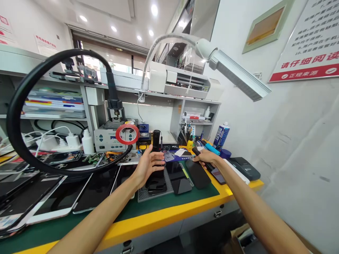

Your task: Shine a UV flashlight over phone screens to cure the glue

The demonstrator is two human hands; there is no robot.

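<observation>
My left hand (151,163) is held over the workbench with its fingers stretched out and nothing in them. Just behind it stands a black flashlight-like cylinder (156,138) with a cord. Below the hand lie dark phones on a grey perforated mat (145,196). At the right, my right hand (208,157) is closed around a black rod-shaped tool (196,151), whose exact kind I cannot make out. Under that hand is a dark phone (218,175). Beside it, to the left, lies a black phone-like slab (197,174).
Several tablets (63,194) cover the bench's left side. A thick black hose (13,116) loops in front of a grey rework station (106,138) with red tape (118,133). A lamp (238,74) hangs overhead. A spray can (221,135) and black device (245,167) stand right.
</observation>
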